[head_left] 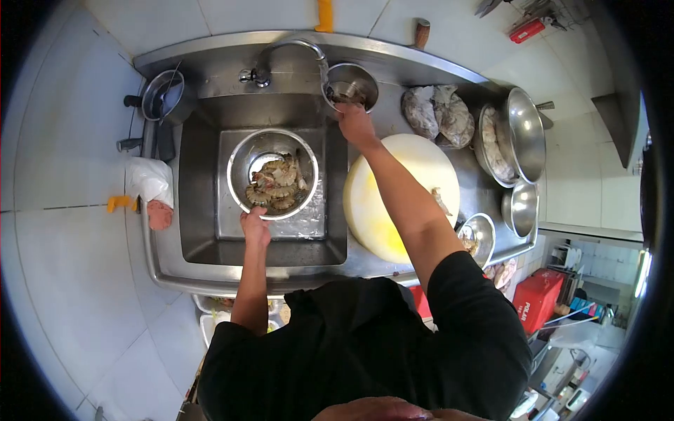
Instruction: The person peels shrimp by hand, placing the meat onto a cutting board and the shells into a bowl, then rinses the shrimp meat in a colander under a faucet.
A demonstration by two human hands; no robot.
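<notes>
A steel bowl (pixel 239 158) with several raw shrimp (pixel 279 186) and some water sits inside the steel sink (pixel 200 210). My left hand (pixel 254 226) grips the bowl's near rim. My right hand (pixel 354 123) reaches across to a smaller steel bowl (pixel 361 78) on the counter beside the tap (pixel 288 48), fingers at its near rim; what they hold is hidden.
A round pale cutting board (pixel 421 165) lies right of the sink. Behind it are bagged seafood (pixel 437 112), stacked steel bowls (pixel 523 133) and two small bowls (pixel 521 207). A pot (pixel 163 95) stands at the sink's back left, a white cloth (pixel 149 179) on the left ledge.
</notes>
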